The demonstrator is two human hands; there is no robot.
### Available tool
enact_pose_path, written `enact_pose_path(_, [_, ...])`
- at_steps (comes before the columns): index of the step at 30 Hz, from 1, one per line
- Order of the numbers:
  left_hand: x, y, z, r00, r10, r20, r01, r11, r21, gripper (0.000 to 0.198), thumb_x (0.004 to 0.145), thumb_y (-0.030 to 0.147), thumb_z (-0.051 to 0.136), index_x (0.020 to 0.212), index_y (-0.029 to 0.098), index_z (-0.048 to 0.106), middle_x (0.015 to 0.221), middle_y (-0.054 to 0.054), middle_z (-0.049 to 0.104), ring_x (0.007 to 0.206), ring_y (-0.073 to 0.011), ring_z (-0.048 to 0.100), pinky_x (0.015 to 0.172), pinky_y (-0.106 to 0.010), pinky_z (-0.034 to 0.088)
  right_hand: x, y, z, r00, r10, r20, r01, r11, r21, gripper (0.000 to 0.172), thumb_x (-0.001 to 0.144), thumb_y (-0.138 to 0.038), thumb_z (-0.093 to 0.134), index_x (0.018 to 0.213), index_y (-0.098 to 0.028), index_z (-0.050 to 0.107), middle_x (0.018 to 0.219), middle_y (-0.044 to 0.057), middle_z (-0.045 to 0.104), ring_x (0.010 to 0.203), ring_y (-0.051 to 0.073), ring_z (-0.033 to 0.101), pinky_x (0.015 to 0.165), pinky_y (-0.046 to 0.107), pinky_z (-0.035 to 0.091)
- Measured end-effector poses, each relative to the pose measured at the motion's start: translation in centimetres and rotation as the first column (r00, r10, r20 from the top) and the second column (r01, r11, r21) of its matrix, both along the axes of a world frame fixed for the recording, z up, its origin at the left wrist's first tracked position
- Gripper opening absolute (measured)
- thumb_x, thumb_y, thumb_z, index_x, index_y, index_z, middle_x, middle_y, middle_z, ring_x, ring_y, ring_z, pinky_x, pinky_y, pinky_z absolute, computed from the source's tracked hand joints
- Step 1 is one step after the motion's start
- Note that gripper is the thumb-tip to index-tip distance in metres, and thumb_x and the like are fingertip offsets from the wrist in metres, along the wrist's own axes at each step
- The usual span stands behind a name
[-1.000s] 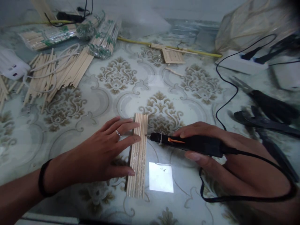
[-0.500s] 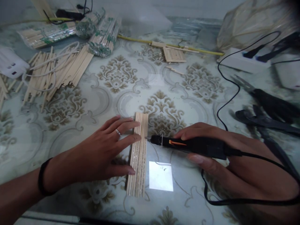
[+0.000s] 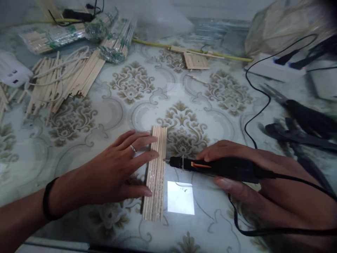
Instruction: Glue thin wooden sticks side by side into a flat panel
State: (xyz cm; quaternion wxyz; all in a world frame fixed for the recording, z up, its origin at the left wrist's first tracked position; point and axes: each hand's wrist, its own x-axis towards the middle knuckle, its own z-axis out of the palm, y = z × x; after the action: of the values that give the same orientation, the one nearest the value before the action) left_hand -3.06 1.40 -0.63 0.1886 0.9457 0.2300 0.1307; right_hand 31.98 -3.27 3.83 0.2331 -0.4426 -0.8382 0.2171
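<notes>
A flat row of pale wooden sticks (image 3: 158,172) lies lengthwise on the patterned table, with a shiny coating over its lower part. My left hand (image 3: 113,168), wearing a ring and a black wristband, rests on the row's left side with fingers spread. My right hand (image 3: 252,186) is closed around a black corded tool (image 3: 226,168) with an orange trigger. The tool's thin metal tip points left and is at the right edge of the sticks, near mid-length.
Loose sticks (image 3: 76,77) and bagged sticks (image 3: 117,42) lie at the back left. A small wooden panel (image 3: 197,61) sits near a yellow strip (image 3: 226,57). Black-handled pliers (image 3: 302,112), a white power strip (image 3: 276,66) and cables occupy the right.
My right hand and the black tool have shifted slightly toward me, so the tip is a little lower along the sticks' edge. My left hand and the sticks have stayed in place.
</notes>
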Motion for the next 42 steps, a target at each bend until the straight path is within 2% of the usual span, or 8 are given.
enact_pose_path(8, [-0.01, -0.08, -0.11, 1.000, -0.005, -0.008, 0.005, 1.000, 0.009, 0.073, 0.108, 0.070, 0.081, 0.156, 0.022, 0.056, 0.172, -0.022, 0.061, 0.166, -0.0428, 0.058, 0.147, -0.067, 0.035, 0.02, -0.06, 0.01, 1.000, 0.025, 0.009, -0.025, 0.999, -0.020, 0.020, 0.125, -0.055, 0.050, 0.128, -0.041, 0.064, 0.104, -0.002, 0.086, 0.081, 0.021, 0.086, 0.064, 0.031, 0.068])
enact_pose_path(15, [-0.03, -0.09, -0.10, 1.000, -0.005, -0.021, 0.005, 1.000, 0.016, 0.074, 0.106, 0.069, 0.084, 0.155, 0.021, 0.056, 0.173, -0.022, 0.060, 0.167, -0.0425, 0.056, 0.147, -0.066, 0.035, -0.26, -0.01, 0.22, 0.997, 0.064, -0.033, -0.066, 0.996, -0.059, 0.015, 0.125, -0.051, 0.051, 0.120, -0.041, 0.061, 0.101, 0.000, 0.085, 0.081, 0.024, 0.085, 0.058, 0.034, 0.065])
enact_pose_path(31, [0.01, 0.00, 0.06, 1.000, -0.013, -0.024, 0.013, 1.000, 0.024, 0.076, 0.105, 0.069, 0.085, 0.156, 0.021, 0.054, 0.171, -0.023, 0.062, 0.165, -0.0438, 0.058, 0.143, -0.071, 0.040, -0.02, -0.30, 0.19, 0.995, 0.096, -0.041, -0.099, 0.993, -0.069, 0.020, 0.125, -0.055, 0.049, 0.125, -0.041, 0.062, 0.104, 0.002, 0.088, 0.086, 0.026, 0.089, 0.058, 0.038, 0.065])
enact_pose_path(42, [-0.04, -0.05, -0.15, 1.000, 0.001, -0.017, -0.001, 1.000, 0.003, 0.073, 0.106, 0.071, 0.083, 0.155, 0.023, 0.058, 0.172, -0.021, 0.062, 0.167, -0.0423, 0.057, 0.147, -0.068, 0.036, -0.73, -0.17, 0.63, 0.995, 0.096, -0.022, -0.098, 0.989, -0.109, 0.026, 0.125, -0.061, 0.047, 0.120, -0.041, 0.063, 0.100, -0.004, 0.090, 0.077, 0.019, 0.087, 0.057, 0.032, 0.065])
